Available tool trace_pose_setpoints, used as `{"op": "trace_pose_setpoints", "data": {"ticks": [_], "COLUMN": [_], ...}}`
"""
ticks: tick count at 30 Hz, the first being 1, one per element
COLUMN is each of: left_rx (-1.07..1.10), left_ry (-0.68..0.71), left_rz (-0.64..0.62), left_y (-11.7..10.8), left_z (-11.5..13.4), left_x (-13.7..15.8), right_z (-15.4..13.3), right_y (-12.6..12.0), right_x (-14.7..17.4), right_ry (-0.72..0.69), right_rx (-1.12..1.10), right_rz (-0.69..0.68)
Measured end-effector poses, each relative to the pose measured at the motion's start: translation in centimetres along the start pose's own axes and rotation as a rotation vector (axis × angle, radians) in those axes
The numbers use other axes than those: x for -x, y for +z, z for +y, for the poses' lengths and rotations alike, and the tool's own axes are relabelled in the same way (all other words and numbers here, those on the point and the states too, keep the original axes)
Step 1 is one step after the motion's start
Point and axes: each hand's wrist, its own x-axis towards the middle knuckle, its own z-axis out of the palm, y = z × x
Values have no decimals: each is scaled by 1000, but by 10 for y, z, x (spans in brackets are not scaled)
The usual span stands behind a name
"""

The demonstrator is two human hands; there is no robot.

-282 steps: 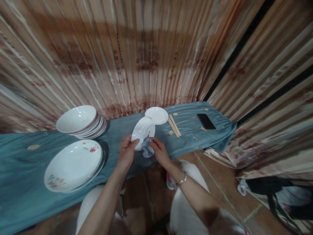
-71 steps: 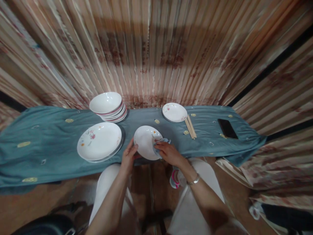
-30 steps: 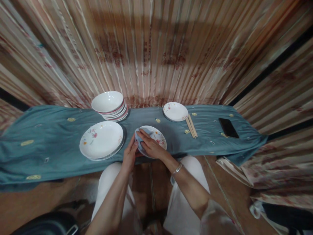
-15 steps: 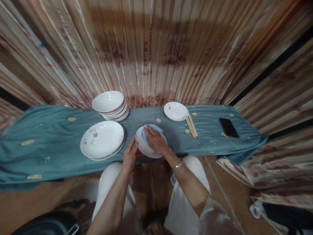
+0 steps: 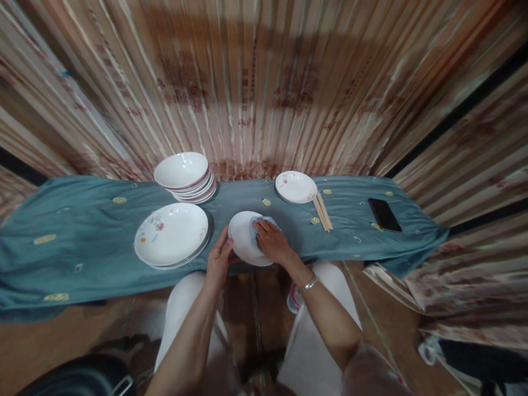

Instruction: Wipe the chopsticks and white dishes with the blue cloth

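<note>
A small white plate [image 5: 240, 234] is at the table's front edge, between my two hands. My left hand [image 5: 220, 256] grips its left rim, thumb on top and fingers beneath. On the plate's right side my right hand [image 5: 270, 240] presses a light blue cloth [image 5: 254, 231] against the surface, fingers closed over it. Left of the plate stands a stack of larger white plates [image 5: 173, 234] with a floral print. Behind that stack are nested white bowls [image 5: 181, 170] with red rims.
Small floral plates [image 5: 296, 186] sit at the back, with wooden chopsticks [image 5: 322, 212] beside them. A black phone [image 5: 384, 214] lies toward the right end. A teal cloth [image 5: 94, 236] covers the table, and a patterned curtain [image 5: 264, 99] hangs directly behind it.
My right hand has slid the blue cloth rightward across the plate, uncovering more of its middle. My left hand keeps its hold on the rim.
</note>
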Motion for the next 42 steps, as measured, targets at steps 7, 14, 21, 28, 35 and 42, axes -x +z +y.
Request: {"op": "trace_pose_setpoints", "data": {"ticks": [7,14,21,28,35,42], "left_rx": [-23,-17,-14,-16,2,0], "left_ry": [7,9,22,11,20,14], "left_rz": [-7,-14,-16,-18,-20,-6], "left_y": [0,1,2,3,4,4], "left_z": [1,4,3,5,6,5], "left_x": [1,2,3,3,4,4], "right_z": [3,-1,-9,-21,-23,-27], "right_y": [-2,-7,-13,-25,-26,-22], "right_x": [15,32,44,44,40,27], "right_ry": [-16,27,2,-82,-186,-233], "right_rx": [-40,-152,-206,-254,-347,-390], "right_rz": [-85,-169,-204,-253,-238,-216]}}
